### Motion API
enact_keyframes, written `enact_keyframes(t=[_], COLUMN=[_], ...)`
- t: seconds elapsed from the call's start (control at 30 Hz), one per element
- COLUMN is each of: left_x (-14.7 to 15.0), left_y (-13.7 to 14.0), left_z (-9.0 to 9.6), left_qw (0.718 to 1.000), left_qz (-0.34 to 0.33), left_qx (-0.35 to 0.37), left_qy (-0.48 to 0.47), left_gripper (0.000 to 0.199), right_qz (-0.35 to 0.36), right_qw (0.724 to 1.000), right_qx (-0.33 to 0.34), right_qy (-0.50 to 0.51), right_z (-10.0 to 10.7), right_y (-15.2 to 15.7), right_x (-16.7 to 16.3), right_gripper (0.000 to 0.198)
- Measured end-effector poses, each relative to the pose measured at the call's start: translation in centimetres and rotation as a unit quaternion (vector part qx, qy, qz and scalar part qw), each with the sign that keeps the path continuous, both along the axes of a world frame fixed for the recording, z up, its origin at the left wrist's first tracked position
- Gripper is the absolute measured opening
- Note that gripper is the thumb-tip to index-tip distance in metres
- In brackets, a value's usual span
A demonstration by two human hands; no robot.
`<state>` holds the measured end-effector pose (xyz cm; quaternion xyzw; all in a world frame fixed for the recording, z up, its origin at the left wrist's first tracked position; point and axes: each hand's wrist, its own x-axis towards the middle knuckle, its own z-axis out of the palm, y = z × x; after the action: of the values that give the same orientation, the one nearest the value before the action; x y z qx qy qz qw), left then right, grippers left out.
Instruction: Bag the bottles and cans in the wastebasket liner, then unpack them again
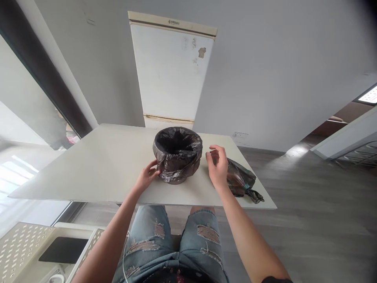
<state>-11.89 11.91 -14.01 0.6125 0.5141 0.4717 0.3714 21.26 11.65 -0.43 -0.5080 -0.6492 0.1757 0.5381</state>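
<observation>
A round bin lined with a black plastic bag [178, 167] stands upright on the white table. The bag is folded over the rim and hangs down outside, hiding most of the bin. Against its lower left side rests my left hand [147, 175], fingers apart and touching the bag. My right hand [218, 165] is raised to the right of the bin, clear of it, with thumb and fingers apart and nothing between them. Beside and partly behind that hand lies a dark, filled plastic bag with a knotted end [240, 179].
The white table [97, 165] spans the space before my knees. Behind it a white refrigerator [171, 70] stands against the grey wall. A cream perforated storage unit [26, 243] is at the lower left. Grey wood-look floor [318, 204] extends on the right.
</observation>
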Motion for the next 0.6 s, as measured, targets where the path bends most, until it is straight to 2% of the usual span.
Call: enact_keyframes(t=[0.03, 0.1, 0.17, 0.23, 0.37, 0.5, 0.57, 0.6], left_x=[-0.1, -0.1, 0.0, 0.2, 0.3, -1.2, -2.5, -3.2], left_y=[0.0, 0.0, 0.0, 0.1, 0.2, 0.3, 0.5, 0.5], left_z=[-0.1, -0.2, -0.3, -0.3, -0.6, -0.6, -0.5, -0.5], left_qw=[1.0, 1.0, 0.999, 0.994, 0.984, 0.981, 0.972, 0.964], left_qz=[-0.012, -0.027, -0.017, 0.008, 0.034, -0.02, -0.031, -0.025], left_qx=[0.005, 0.012, 0.004, -0.005, 0.002, 0.029, 0.036, 0.036], left_qy=[-0.002, 0.01, 0.051, 0.105, 0.173, 0.19, 0.23, 0.262], left_gripper=[0.089, 0.098, 0.101, 0.097, 0.089, 0.1, 0.093, 0.086], right_qz=[0.017, 0.079, 0.131, 0.143, 0.105, 0.139, 0.167, 0.172], right_qw=[0.996, 0.968, 0.929, 0.902, 0.891, 0.895, 0.896, 0.896], right_qx=[0.053, 0.108, 0.129, 0.14, 0.142, 0.12, 0.111, 0.111], right_qy=[-0.069, -0.211, -0.322, -0.384, -0.418, -0.406, -0.396, -0.394], right_z=[0.8, 1.9, 2.4, 2.0, 1.0, 2.1, 3.1, 3.5], right_y=[-1.0, -2.6, -3.4, -3.5, -2.9, -2.9, -3.0, -2.9], right_x=[-0.3, -1.1, -2.2, -3.1, -3.8, -2.6, -2.0, -1.9], right_gripper=[0.045, 0.063, 0.084, 0.095, 0.104, 0.114, 0.107, 0.096])
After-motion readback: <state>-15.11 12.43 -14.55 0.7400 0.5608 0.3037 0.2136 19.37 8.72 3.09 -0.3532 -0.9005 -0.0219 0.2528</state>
